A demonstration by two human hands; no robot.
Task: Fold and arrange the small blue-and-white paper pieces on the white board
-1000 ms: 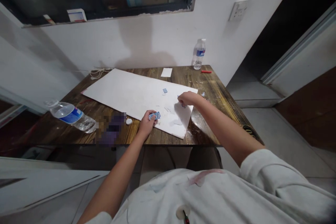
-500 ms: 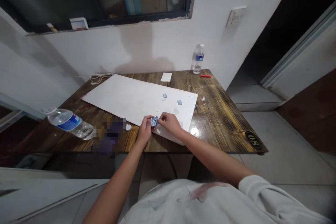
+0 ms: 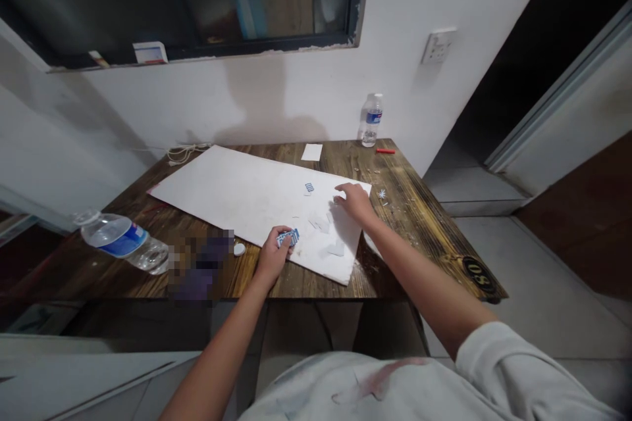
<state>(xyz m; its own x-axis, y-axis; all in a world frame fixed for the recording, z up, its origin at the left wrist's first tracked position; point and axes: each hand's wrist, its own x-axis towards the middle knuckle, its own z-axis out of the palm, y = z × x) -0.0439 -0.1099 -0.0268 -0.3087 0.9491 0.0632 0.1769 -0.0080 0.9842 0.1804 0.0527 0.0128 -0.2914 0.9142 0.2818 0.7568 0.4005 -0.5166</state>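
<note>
My left hand (image 3: pixel 273 255) is closed on a small blue-and-white paper cutout (image 3: pixel 288 238), held just above the near edge of a white board (image 3: pixel 237 191). Over the board's right part, my right hand (image 3: pixel 354 202) reaches out with thumb and index finger apart. Its fingertips are at a small piece that they mostly hide. Another blue-and-white cutout (image 3: pixel 309 187) lies flat on the board to the left of that hand. Thin clear or white scraps (image 3: pixel 322 225) lie between my hands, and a further scrap (image 3: pixel 336 248) is closer to me.
A large water bottle (image 3: pixel 123 240) lies at the table's left, beside a blurred dark patch and a white cap (image 3: pixel 239 249). A small bottle (image 3: pixel 372 122), red pen-like stick (image 3: pixel 385 151) and white paper (image 3: pixel 312 152) are at the back. Tiny scraps (image 3: pixel 382 194) dot the right side.
My right hand has left the cutout in my left hand and moved right and away over the board, covering where a second cutout lay. Scraps it hid now show.
</note>
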